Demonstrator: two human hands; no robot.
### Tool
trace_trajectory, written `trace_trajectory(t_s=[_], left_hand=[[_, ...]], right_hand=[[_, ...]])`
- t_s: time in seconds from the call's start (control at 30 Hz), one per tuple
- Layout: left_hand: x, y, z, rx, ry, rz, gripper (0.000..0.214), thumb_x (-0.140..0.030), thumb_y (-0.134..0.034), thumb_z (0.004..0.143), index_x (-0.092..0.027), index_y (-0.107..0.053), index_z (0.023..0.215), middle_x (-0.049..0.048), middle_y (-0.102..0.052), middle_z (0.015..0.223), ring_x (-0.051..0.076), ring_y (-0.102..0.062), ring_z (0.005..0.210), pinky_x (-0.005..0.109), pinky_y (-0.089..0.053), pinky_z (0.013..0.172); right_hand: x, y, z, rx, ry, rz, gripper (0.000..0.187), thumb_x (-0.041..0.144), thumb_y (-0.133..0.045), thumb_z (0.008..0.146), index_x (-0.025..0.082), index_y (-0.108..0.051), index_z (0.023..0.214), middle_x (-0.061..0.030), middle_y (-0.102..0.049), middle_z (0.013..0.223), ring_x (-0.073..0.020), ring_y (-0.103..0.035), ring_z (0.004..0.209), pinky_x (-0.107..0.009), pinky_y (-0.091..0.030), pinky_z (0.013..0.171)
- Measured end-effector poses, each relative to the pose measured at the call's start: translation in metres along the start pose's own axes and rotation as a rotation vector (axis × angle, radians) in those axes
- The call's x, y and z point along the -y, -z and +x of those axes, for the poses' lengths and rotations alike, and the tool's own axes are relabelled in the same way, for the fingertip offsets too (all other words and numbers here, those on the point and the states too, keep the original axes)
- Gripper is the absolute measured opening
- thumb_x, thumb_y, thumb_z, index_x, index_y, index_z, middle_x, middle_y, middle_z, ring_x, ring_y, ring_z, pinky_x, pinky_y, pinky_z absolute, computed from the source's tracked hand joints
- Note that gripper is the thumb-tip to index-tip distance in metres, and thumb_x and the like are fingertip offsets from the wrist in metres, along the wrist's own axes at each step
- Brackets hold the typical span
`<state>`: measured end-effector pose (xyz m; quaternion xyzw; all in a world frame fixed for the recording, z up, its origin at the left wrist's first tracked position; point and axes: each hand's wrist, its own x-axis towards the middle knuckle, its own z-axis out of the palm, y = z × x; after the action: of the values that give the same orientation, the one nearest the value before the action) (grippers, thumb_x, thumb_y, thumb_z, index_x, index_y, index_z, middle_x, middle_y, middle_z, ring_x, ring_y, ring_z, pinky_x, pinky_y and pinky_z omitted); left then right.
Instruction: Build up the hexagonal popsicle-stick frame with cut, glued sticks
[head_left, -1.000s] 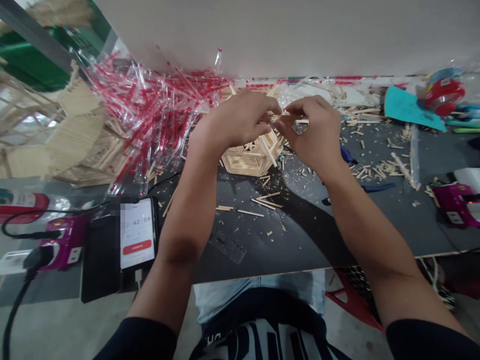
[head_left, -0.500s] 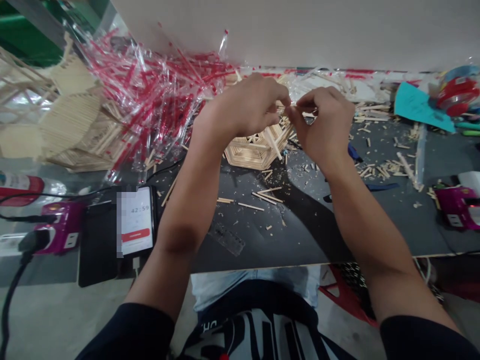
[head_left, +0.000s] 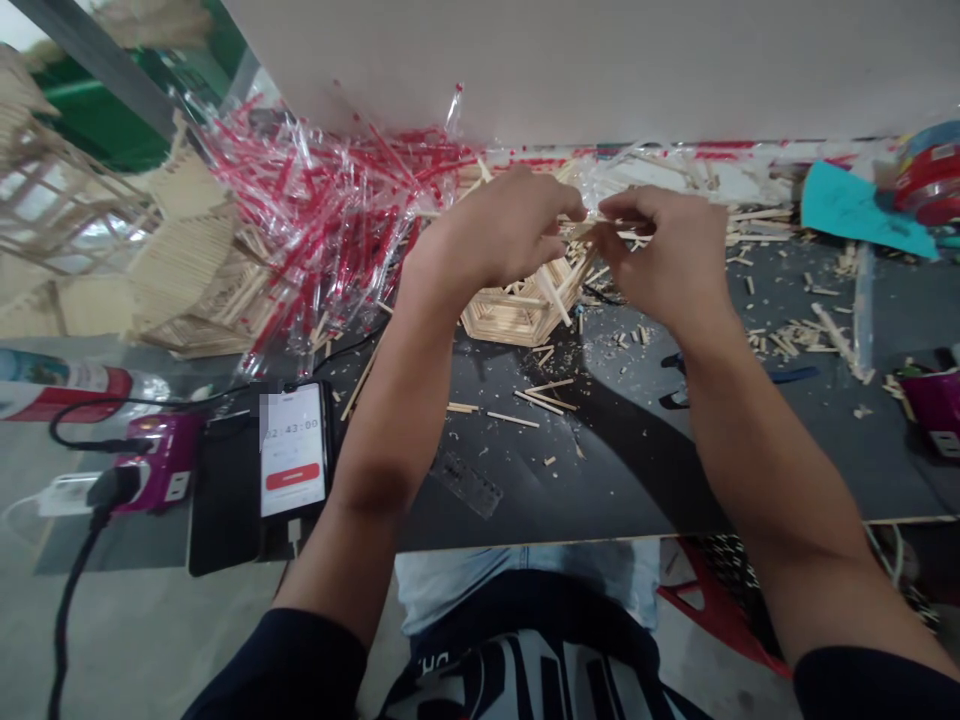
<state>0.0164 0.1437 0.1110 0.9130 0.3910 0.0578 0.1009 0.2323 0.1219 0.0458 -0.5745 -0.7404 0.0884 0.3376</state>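
Observation:
Over the back of the table, my left hand point(head_left: 506, 230) and my right hand point(head_left: 671, 250) meet fingertip to fingertip. Both are closed in a pinch around a small pale wooden stick point(head_left: 581, 231), partly hidden by the fingers. Just below them sits a layered, angular frame of thin wooden sticks point(head_left: 510, 325), its back part covered by my left hand. A wider pale strip point(head_left: 553, 295) leans across this frame. Several loose sticks point(head_left: 536, 400) lie on the table nearer to me.
Red-and-clear plastic wrappers point(head_left: 322, 200) are heaped at back left, beside finished-looking stick structures point(head_left: 180, 265). A phone point(head_left: 294, 450), a purple power socket point(head_left: 154, 460) and a clear ruler point(head_left: 469, 482) lie closer. Stick offcuts point(head_left: 787, 338), blue-handled cutters point(head_left: 791, 375) and turquoise paper point(head_left: 855, 212) are at right.
The view has shifted, so everything appears further right. My fingertips have moved slightly apart, and the small stick between them shows more plainly. The frame below stays on the table.

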Motion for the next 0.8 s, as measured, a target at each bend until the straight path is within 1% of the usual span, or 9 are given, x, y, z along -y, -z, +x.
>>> trace_trajectory(t_s=[0.07,0.1,0.17,0.23,0.3,0.37,0.47,0.63,0.8], left_hand=[[-0.001,0.001,0.0,0.006,0.003,0.008,0.05,-0.018,-0.054,0.101,-0.01,-0.072,0.147,0.0166,-0.082,0.134,0.033,-0.073,0.13,0.044,-0.052,0.116],[0.0,0.001,0.0,0.001,0.009,0.012,0.049,-0.019,-0.054,0.101,-0.012,-0.074,0.145,0.016,-0.083,0.133,0.033,-0.074,0.129,0.043,-0.052,0.115],[0.003,0.0,0.0,-0.035,0.016,0.007,0.044,-0.024,-0.056,0.102,-0.02,-0.078,0.139,0.0112,-0.085,0.126,0.032,-0.075,0.125,0.042,-0.054,0.113],[0.008,-0.001,-0.001,-0.106,0.003,-0.023,0.039,-0.032,-0.055,0.103,-0.032,-0.081,0.131,0.0047,-0.087,0.119,0.03,-0.076,0.121,0.042,-0.056,0.107],[0.011,-0.001,-0.003,-0.16,-0.002,-0.056,0.036,-0.037,-0.054,0.103,-0.037,-0.082,0.125,0.0018,-0.087,0.115,0.03,-0.077,0.117,0.044,-0.057,0.103],[0.013,0.0,-0.005,-0.174,0.003,-0.075,0.035,-0.038,-0.055,0.103,-0.034,-0.083,0.124,0.0034,-0.087,0.113,0.03,-0.077,0.114,0.044,-0.056,0.101],[0.015,0.0,-0.006,-0.172,-0.004,-0.092,0.034,-0.037,-0.057,0.103,-0.028,-0.084,0.122,0.007,-0.086,0.113,0.03,-0.077,0.114,0.043,-0.054,0.103],[0.019,-0.005,-0.005,-0.205,-0.032,-0.087,0.032,-0.035,-0.059,0.105,-0.025,-0.083,0.123,0.0067,-0.085,0.11,0.029,-0.075,0.119,0.041,-0.053,0.106],[0.021,-0.006,-0.004,-0.181,-0.046,-0.076,0.032,-0.032,-0.058,0.105,-0.023,-0.083,0.123,0.0068,-0.085,0.112,0.028,-0.075,0.115,0.042,-0.052,0.107]], right_hand=[[-0.002,0.008,0.001,-0.015,0.017,-0.009,0.022,0.036,-0.07,0.095,0.029,-0.077,0.114,-0.0141,-0.083,0.123,-0.0369,-0.077,0.108,-0.058,-0.058,0.101],[-0.003,0.013,0.002,-0.022,0.021,-0.002,0.021,0.037,-0.069,0.096,0.029,-0.077,0.114,-0.0133,-0.083,0.123,-0.0361,-0.077,0.107,-0.057,-0.058,0.099],[-0.005,0.024,0.002,-0.053,0.01,0.031,0.019,0.039,-0.064,0.1,0.03,-0.076,0.111,-0.0123,-0.084,0.117,-0.0343,-0.077,0.103,-0.055,-0.058,0.094],[-0.007,0.034,0.002,-0.109,-0.013,0.064,0.019,0.039,-0.059,0.104,0.03,-0.076,0.107,-0.0124,-0.085,0.107,-0.0318,-0.078,0.096,-0.052,-0.058,0.09],[-0.008,0.042,0.002,-0.176,-0.032,0.09,0.02,0.037,-0.059,0.104,0.028,-0.076,0.101,-0.0114,-0.085,0.097,-0.0294,-0.078,0.089,-0.049,-0.058,0.085],[-0.008,0.046,0.002,-0.227,-0.048,0.119,0.018,0.038,-0.062,0.102,0.028,-0.075,0.096,-0.0096,-0.084,0.091,-0.028,-0.077,0.085,-0.047,-0.059,0.082],[-0.01,0.048,0.003,-0.251,-0.07,0.176,0.019,0.044,-0.068,0.1,0.029,-0.077,0.093,-0.008,-0.083,0.09,-0.0269,-0.078,0.084,-0.047,-0.061,0.085],[-0.015,0.046,0.005,-0.214,-0.07,0.211,0.028,0.055,-0.07,0.098,0.029,-0.08,0.093,-0.0063,-0.084,0.092,-0.0281,-0.079,0.085,-0.048,-0.063,0.086],[-0.013,0.047,0.004,-0.19,-0.064,0.17,0.02,0.044,-0.072,0.097,0.028,-0.084,0.094,-0.0069,-0.084,0.093,-0.0295,-0.079,0.088,-0.049,-0.063,0.088]])
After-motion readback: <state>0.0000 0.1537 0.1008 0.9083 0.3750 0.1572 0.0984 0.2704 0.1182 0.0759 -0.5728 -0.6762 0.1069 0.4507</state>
